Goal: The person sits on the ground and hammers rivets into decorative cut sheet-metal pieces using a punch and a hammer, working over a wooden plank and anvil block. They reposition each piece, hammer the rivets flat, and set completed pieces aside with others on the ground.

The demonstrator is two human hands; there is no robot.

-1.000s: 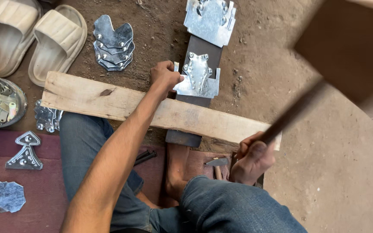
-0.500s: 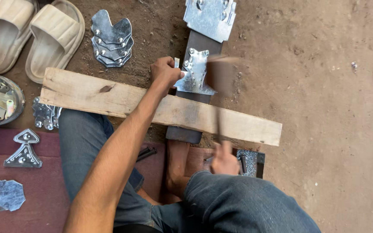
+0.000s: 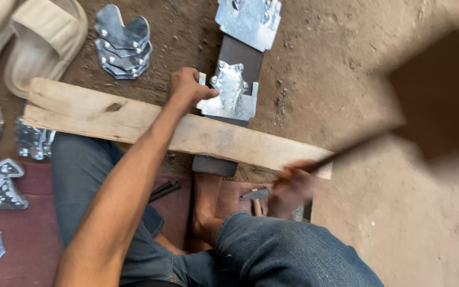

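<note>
My left hand [image 3: 187, 87] rests its fingers on a shiny embossed metal piece [image 3: 230, 95] that lies on a dark iron bar [image 3: 240, 53]. A long wooden plank [image 3: 107, 114] runs across my lap in front of the bar. My right hand [image 3: 291, 187] grips the handle of a hammer [image 3: 378, 135]. The hammer is raised to the right and its big dark head is blurred by motion at the upper right. A second shiny metal plate [image 3: 248, 21] lies on the far end of the bar.
A stack of cut metal pieces [image 3: 122, 42] and pale sandals [image 3: 38, 40] lie on the dirt at upper left. Shaped metal ornaments [image 3: 3, 183] rest on a red mat at left. A small hammer [image 3: 256, 195] lies by my bare foot [image 3: 205, 207].
The hammer came down onto the metal piece half a second ago and has swung back up to the right. My left hand stayed on the piece.
</note>
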